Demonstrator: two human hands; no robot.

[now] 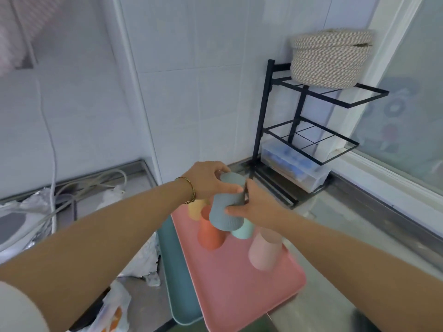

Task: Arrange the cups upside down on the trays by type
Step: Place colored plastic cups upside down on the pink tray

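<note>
Left hand [207, 180]: fingers curled round the upper cup [233, 182], thumb pressed on its side.
Right hand [260, 204]: thumb and fingers clamped on the lower cup [224, 215].
Held cups: both grey-blue and ribbed, tilted, meeting end to end in the air above the far end of the pink tray [239, 283]. Blur hides whether they are nested or only touching.
Step in hand: probably parting the pair so that each can be set down.
Orange cup [211, 233]: stands on the pink tray, just under the held pair.
Yellow cup [196, 209]: behind the orange one, partly hidden by the left wrist.
Mint cup [243, 230]: mostly hidden behind the lower cup.
Pink cup [265, 250]: to the right, apart from the others.
Orientation: the four look mouth down, but blur leaves this unsure.
Teal tray [177, 271]: partly under the pink tray's left edge, and no cup shows on it.
Done: four cups placed, all on one tray.
Left: the two grey-blue cups. By type, they likely belong on the teal tray.
Beyond: a black rack [302, 130] with a basket [330, 58] on top.
</note>
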